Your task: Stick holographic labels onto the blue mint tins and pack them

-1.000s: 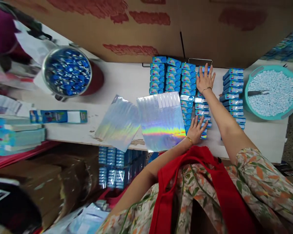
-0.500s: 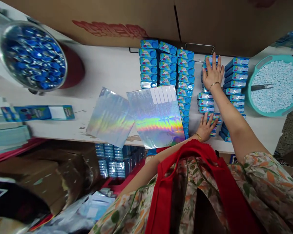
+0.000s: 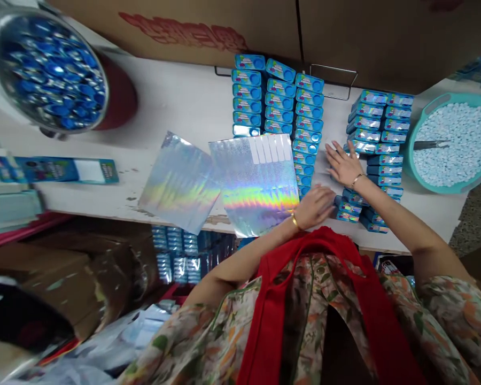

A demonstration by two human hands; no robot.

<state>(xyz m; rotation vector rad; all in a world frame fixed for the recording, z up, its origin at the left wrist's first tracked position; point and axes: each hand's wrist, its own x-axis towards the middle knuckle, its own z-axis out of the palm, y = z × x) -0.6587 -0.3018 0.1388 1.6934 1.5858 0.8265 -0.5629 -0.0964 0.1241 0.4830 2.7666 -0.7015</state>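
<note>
Rows of small blue boxes [image 3: 278, 101] lie on a white table [image 3: 184, 107]. A second group of blue boxes [image 3: 379, 139] sits to the right. My right hand [image 3: 342, 164] lies flat with fingers spread, touching the left edge of that right group. My left hand [image 3: 315, 206], blurred, hovers over the bare strip between the two groups, near the table's front edge; it seems to hold nothing. Two holographic sheets [image 3: 256, 184] lie left of my hands, one overlapping the left rows.
A teal basin of pale pellets [image 3: 451, 141] with a scoop stands at the right. A metal bowl of blue pieces [image 3: 48, 72] sits far left. Large cardboard boxes [image 3: 344, 32] stand behind the table. More blue packs [image 3: 184, 256] are stacked under the table. A long blue box [image 3: 52, 170] lies left.
The middle row of boxes has shifted right against the right group, leaving a bare strip. My right hand drew back from the far end toward me; my left hand lifted off the boxes.
</note>
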